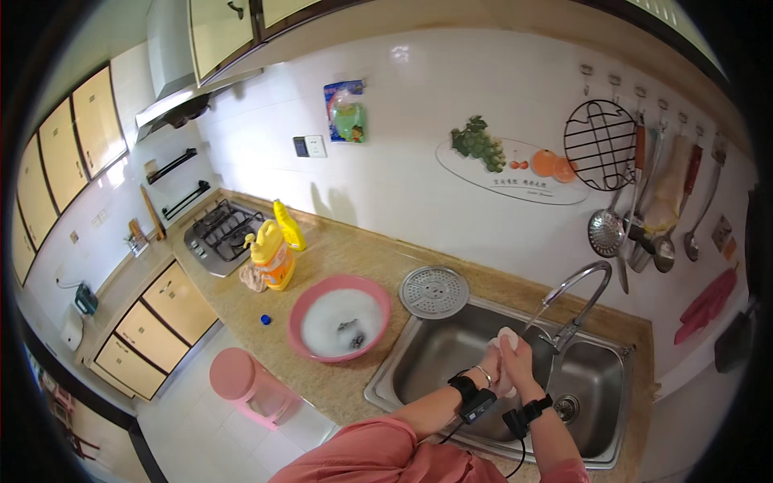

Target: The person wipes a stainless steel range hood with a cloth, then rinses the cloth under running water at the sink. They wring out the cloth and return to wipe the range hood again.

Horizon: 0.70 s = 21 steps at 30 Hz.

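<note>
Over the large basin of the steel double sink (423, 344), my left hand (493, 367) and my right hand (517, 361) are pressed together. Between them is a pale, soft thing that looks like a wet cloth (508, 333); part of it bulges above the fingers and a bit shows below. The curved chrome faucet (595, 290) stands just beyond, and a thin stream seems to run from its spout towards my hands. Most of my fingers are hidden by the overlap. Each wrist wears a black strap with a small device and a cable.
A pink basin (296, 332) of suds stands left on the stone counter (350, 392). Behind it are a yellow jug (275, 259), a yellow spray bottle (290, 226) and a gas stove (220, 232). A round perforated steel plate (433, 292) overlaps the sink's rim. Utensils hang at right.
</note>
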Motion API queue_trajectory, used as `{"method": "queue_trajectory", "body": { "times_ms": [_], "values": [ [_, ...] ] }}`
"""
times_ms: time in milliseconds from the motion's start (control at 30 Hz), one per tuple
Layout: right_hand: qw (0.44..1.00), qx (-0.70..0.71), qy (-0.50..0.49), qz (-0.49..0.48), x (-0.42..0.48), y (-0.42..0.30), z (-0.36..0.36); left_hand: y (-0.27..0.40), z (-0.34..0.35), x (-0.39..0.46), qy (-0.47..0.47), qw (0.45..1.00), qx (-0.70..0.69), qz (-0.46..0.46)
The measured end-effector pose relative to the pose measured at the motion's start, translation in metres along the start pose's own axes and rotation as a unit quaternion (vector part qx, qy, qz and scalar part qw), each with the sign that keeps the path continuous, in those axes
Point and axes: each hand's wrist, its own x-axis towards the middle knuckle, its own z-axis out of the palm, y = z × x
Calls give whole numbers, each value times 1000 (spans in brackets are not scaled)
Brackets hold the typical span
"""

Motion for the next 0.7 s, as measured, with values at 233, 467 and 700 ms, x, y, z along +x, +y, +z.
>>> {"method": "queue_trajectory", "body": {
  "times_ms": [233,467,700],
  "values": [
    [959,-278,49,-32,14,19,-38,27,-3,1,-5,998,49,31],
    [986,-154,-25,56,-18,61,-56,64,55,-36,37,997,25,59],
    [919,221,-106,310,-21,65,-58,66,50,-41,0,993,104,52]
  ]
}}
